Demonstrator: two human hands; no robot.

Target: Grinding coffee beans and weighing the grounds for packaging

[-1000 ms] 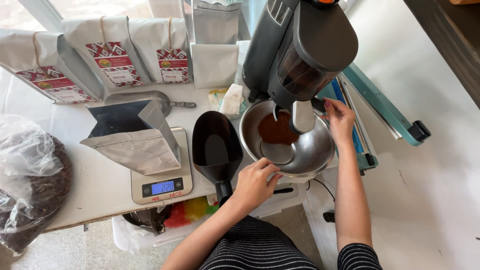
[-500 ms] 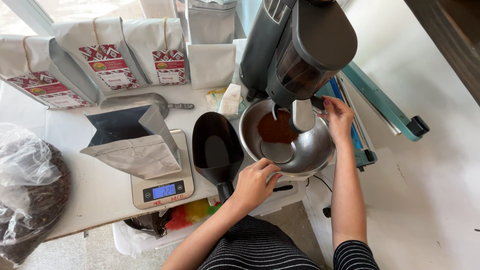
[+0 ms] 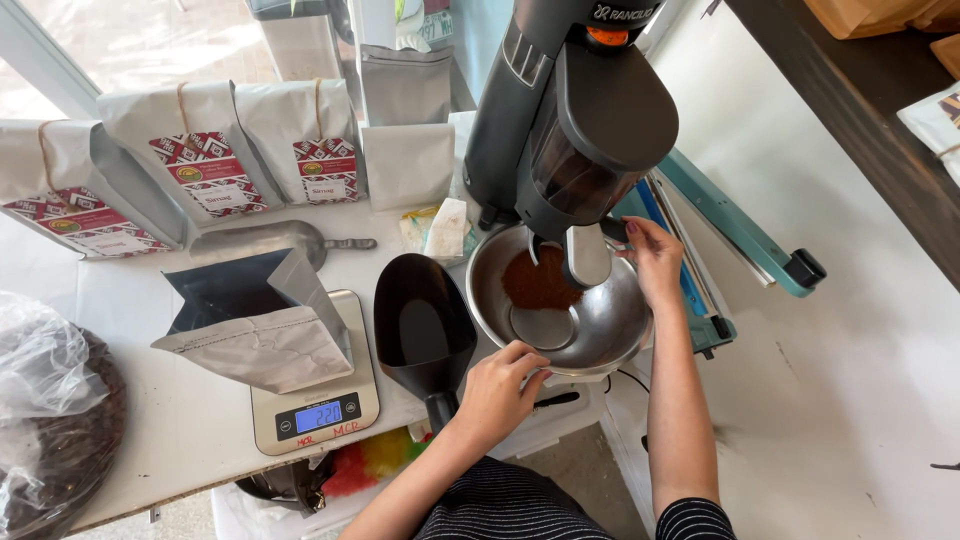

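Little has changed since half a second ago: both hands stay where they were, and the view has only drifted a touch, with the brown heap in the bowl looking much the same. The left hand [image 3: 500, 385] grips the near rim of the steel bowl [image 3: 600, 335], fingers curled over the edge, holding it under the spout of the dark grey grinder [image 3: 575, 120]. The right hand [image 3: 655, 262] is up at the grinder's right side, fingers closed on a small black lever just beside the spout. Ground coffee [image 3: 540, 280] lies piled on the bowl's far-left inner wall, right below the spout. The bowl sits at the worktop's right end, overhanging the near edge. Just left of it a black scoop [image 3: 420, 320] lies with its handle pointing to the near edge. Further left, a digital scale [image 3: 320, 405] near the front edge carries an open silver pouch [image 3: 265, 335] tipped on its side. Behind it lies a metal scoop [image 3: 265, 240], and along the back edge stand sealed pale bags [image 3: 200, 140] with red patterned labels. A clear plastic sack of beans [image 3: 45, 420] bulges at the left end. A teal heat sealer [image 3: 735, 225] lies to the grinder's right, beside a white wall; bright windows run behind the worktop [image 3: 150, 420].
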